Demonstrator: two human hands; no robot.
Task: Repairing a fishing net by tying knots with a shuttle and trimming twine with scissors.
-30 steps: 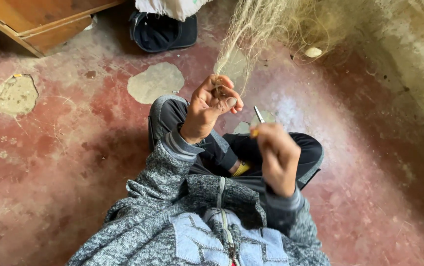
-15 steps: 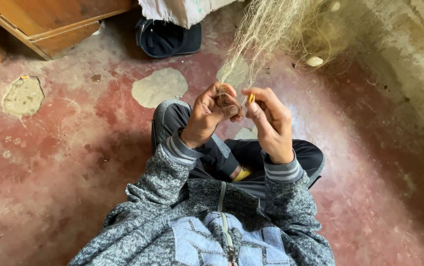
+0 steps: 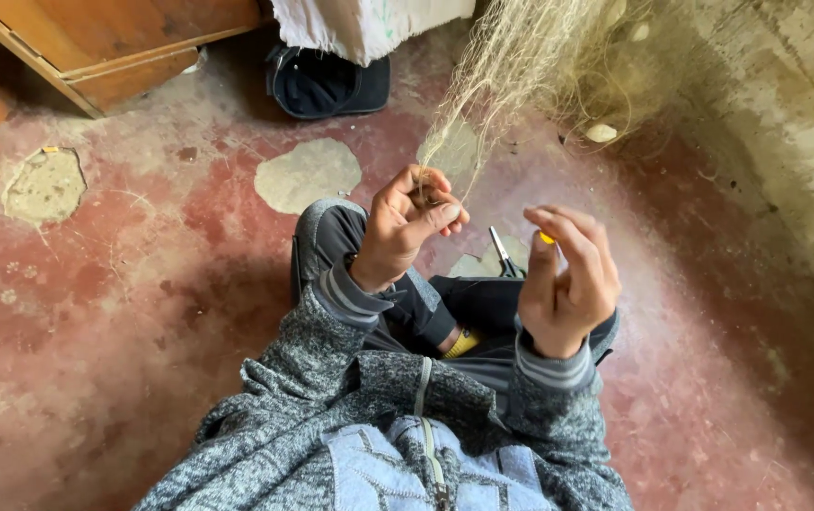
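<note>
Where red paint has worn off, patchy concrete floor (image 3: 123, 312) beside a rough wall (image 3: 786, 123).

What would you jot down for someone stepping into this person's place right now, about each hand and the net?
Left hand: grip pinched shut on a gathered strand of the pale fishing net, which hangs from above.
Right hand: shut on a small yellow tool, apart from the net.
Scissors lie on the red floor by the knees.
Done: net gathered in the left hand.
Left: bringing the yellow tool to the pinched spot; how much is mended cannot be told.
</note>
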